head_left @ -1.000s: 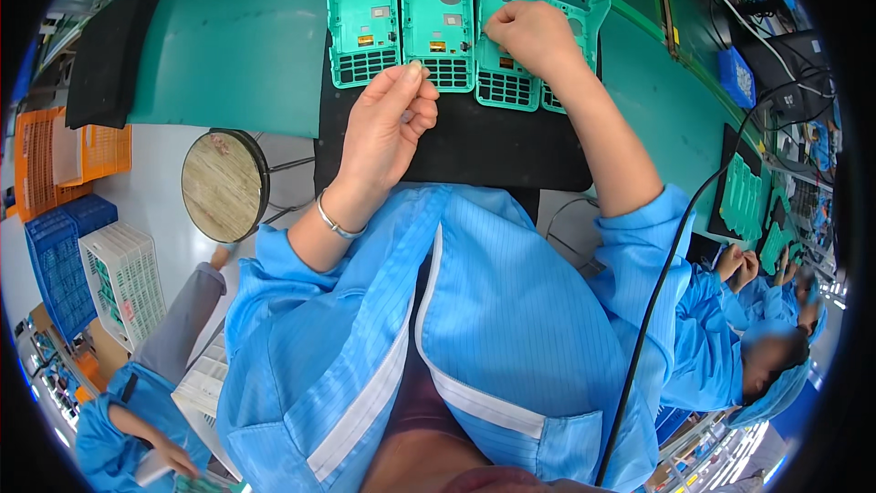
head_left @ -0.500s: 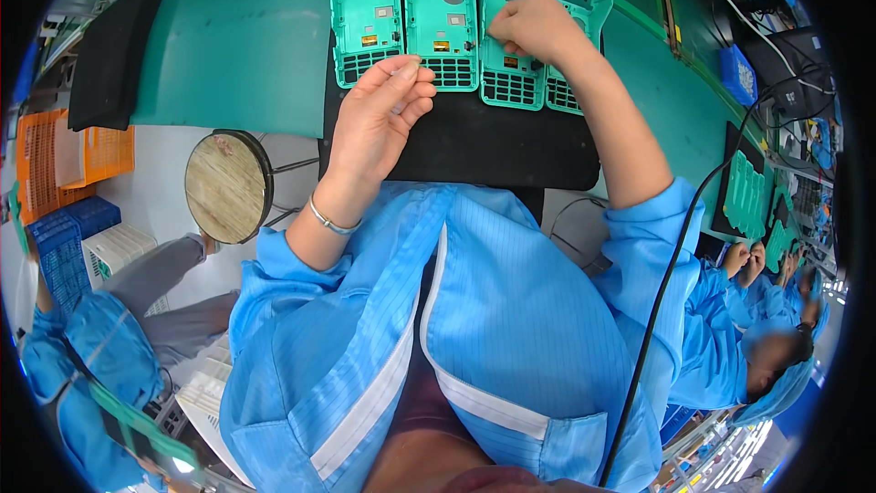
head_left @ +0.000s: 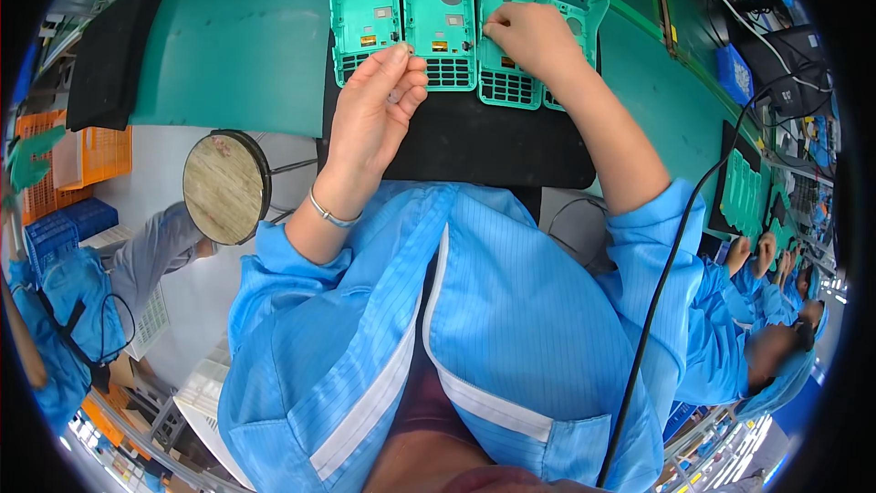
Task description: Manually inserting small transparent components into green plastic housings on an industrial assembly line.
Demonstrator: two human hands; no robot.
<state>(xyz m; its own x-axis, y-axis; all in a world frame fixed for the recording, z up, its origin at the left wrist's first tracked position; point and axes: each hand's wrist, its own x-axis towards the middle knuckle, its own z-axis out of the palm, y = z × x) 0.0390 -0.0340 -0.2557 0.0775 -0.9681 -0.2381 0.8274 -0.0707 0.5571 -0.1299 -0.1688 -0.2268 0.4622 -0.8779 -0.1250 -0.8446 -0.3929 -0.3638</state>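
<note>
Green plastic housings stand in a row on a black mat (head_left: 497,148): the leftmost housing (head_left: 358,14), the second housing (head_left: 439,23), the third housing (head_left: 511,87) and the rightmost housing (head_left: 589,23). Each has a black grille at its near end. In front of the first two, my left hand (head_left: 372,114) is raised, thumb and forefinger pinched at a tiny dark bit, with something small and pale under the curled fingers. My right hand (head_left: 537,36) reaches over the third housing, fingertips pressed together at its inside; what they hold is hidden.
A round wooden stool (head_left: 225,187) stands left of the green bench (head_left: 228,64). Beyond it are orange crates (head_left: 108,157) and a person in blue (head_left: 78,297). A black cable (head_left: 671,274) hangs on the right, where a co-worker (head_left: 712,347) sits near more green parts (head_left: 744,196).
My left hand has shifted slightly left and its fingers pinch more tightly. My right hand has moved a little left over the third housing. The person at far left has moved further left.
</note>
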